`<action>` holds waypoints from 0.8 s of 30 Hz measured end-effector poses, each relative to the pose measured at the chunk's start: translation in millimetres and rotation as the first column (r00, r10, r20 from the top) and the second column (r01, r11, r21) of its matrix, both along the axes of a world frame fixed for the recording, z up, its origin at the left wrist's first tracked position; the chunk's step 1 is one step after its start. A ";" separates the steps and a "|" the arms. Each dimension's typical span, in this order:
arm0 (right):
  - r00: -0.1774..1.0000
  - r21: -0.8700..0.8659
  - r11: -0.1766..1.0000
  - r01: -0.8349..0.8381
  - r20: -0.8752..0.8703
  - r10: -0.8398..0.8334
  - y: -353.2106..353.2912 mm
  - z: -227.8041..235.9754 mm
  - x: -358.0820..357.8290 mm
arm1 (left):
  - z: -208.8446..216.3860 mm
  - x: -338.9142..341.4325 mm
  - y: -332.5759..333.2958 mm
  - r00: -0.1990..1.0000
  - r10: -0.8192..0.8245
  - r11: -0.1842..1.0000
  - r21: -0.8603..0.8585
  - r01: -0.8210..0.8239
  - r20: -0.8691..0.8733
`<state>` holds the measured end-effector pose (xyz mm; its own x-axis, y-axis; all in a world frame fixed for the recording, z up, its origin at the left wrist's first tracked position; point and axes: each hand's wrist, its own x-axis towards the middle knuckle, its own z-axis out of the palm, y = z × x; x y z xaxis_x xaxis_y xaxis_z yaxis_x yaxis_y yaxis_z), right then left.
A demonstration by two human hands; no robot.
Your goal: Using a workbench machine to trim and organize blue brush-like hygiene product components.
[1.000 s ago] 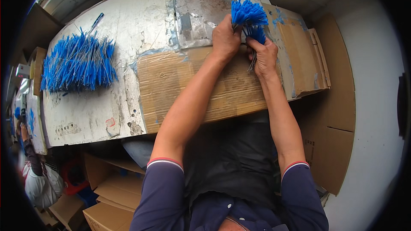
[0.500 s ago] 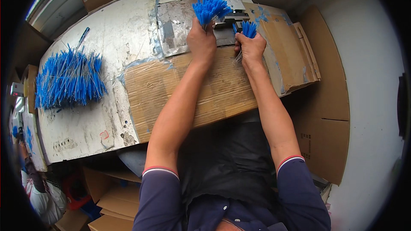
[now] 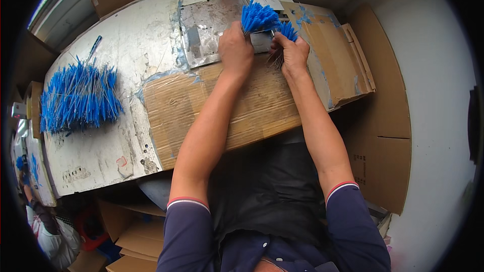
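Observation:
My left hand (image 3: 236,49) is closed around the lower part of a thick bundle of blue-tipped wires (image 3: 259,16), their blue ends fanning out above the fist. Close beside it on the right, my right hand (image 3: 293,53) grips a smaller bunch of blue-tipped wires (image 3: 287,31); thin bare ends hang below its fingers. The two blue tufts nearly touch, over a metal plate (image 3: 212,20) and a small device that they partly hide. Whether these pieces are fine brushes or sleeved wires I cannot make out.
A large pile of blue-tipped wires (image 3: 79,96) lies on the worn white table (image 3: 136,35) at left, a pen (image 3: 95,48) behind it. Flattened cardboard (image 3: 222,106) covers the near edge. More cardboard (image 3: 335,45) stands at right. Another person (image 3: 48,226) shows at far left.
The left-hand bundle has shifted right and slightly down, closer to the right-hand bunch. My right hand has turned a little and moved slightly left.

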<state>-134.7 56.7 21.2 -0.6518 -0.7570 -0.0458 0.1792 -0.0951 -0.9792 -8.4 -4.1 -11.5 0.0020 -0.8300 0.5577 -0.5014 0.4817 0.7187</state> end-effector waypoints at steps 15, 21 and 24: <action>0.998 0.032 0.999 0.028 -0.054 -0.027 11.3 -1.4 -6.5 | 4.5 -1.3 1.3 0.988 -0.118 0.992 -0.028 0.121 0.097; 0.990 0.040 0.998 0.056 -0.132 -0.051 10.0 -2.4 -3.8 | 7.3 -2.5 6.6 0.959 -0.099 0.989 -0.077 0.123 0.267; 0.990 0.031 0.998 0.057 -0.129 -0.053 9.5 0.9 -0.8 | 7.5 -3.1 6.1 0.957 -0.088 0.992 -0.067 0.110 0.275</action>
